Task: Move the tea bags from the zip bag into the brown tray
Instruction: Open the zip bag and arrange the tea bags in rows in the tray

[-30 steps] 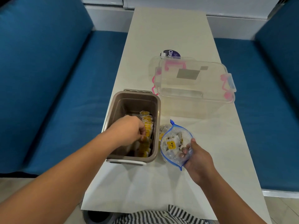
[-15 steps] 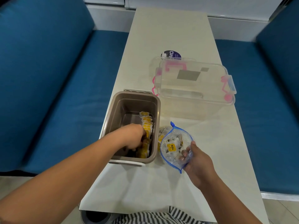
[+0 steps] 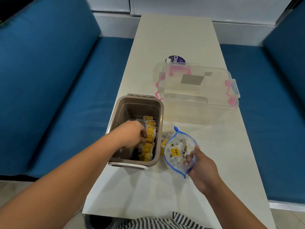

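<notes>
Brown tray holds a row of tea bags; our left hand curls against them, whether gripping we cannot tell. Our right hand pinches the zip bag just beside the tray.

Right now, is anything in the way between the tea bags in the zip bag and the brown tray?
Nothing visible is. The zip bag, gripped by the right hand, lies open beside the brown tray, whose top is open. The left hand is inside it at the row of tea bags; the clear box stands farther back.
</notes>
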The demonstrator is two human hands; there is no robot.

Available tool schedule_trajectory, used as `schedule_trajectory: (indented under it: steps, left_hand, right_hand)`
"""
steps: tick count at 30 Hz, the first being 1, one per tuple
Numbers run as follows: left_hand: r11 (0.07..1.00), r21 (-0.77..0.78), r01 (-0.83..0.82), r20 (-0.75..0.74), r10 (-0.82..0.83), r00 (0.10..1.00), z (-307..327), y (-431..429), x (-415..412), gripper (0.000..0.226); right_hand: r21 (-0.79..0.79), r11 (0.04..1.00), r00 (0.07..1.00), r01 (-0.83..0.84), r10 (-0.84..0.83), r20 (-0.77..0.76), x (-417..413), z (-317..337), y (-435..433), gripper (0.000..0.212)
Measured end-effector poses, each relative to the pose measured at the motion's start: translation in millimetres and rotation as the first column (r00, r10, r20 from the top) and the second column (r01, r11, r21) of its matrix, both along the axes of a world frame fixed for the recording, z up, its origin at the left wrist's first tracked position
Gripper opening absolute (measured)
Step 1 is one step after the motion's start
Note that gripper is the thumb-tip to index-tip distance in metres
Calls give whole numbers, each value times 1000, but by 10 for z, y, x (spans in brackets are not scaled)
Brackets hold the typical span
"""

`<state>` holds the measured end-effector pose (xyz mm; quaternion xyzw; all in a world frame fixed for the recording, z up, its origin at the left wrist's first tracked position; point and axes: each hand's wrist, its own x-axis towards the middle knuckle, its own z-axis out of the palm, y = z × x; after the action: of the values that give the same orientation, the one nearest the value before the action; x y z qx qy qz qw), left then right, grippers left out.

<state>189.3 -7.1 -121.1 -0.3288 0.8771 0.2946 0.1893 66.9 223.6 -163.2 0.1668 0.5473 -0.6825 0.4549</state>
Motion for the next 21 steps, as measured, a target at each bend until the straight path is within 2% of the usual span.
schedule_trajectory:
  steps: [2,5,12,16,21]
  left_hand:
    - [998,0,-58,-9,58,998,1,-14,32,20]
    - [996,-33,-82,25,83,996,-21,10,42,21]
    - [1000,5,19,212,-20,977,-193,103,20,31]
    - [997,76,31,203,-46,978,-158,120,8,26]
    - [996,76,39,209,-54,976,-129,133,18,29]
  right_hand:
    - [4,1000,1000,1,-1,8,2,3,3,26]
    - [9,1000,999,-26,26,23,13,9,26,22]
    - [49,998,999,-35,35,6,26,34,61,24]
    - [44,998,999,-53,53,-11,18,34,109,28]
    - [68,995,997,-69,72,-41,23,59,158,27]
